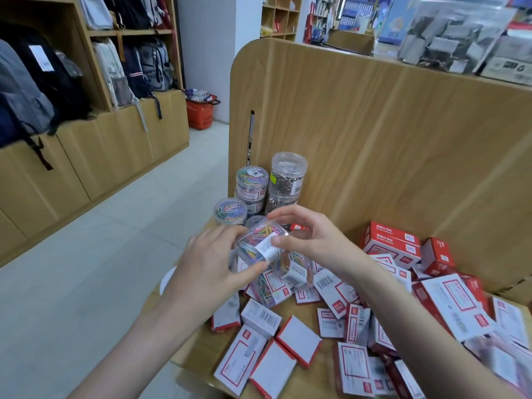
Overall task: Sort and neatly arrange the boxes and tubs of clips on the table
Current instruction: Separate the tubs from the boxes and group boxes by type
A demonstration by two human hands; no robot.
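You are standing in a stationery shop: backpacks (pixel 43 82) with a price tag hang on wooden shelving (pixel 95 33), a red shopping basket (pixel 200 113) sits on the floor, and barcoded boxes (pixel 391 246) crowd the display table (pixel 374 133).

2 bare forearms reach in, no sleeves showing; left hand (pixel 214 262) and right hand (pixel 309 240) wear no rings or gloves.

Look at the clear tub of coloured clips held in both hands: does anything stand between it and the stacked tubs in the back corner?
Nothing visible blocks it. The tub, held by the left hand and right hand, sits just before the stacked tubs; one low tub stands left.
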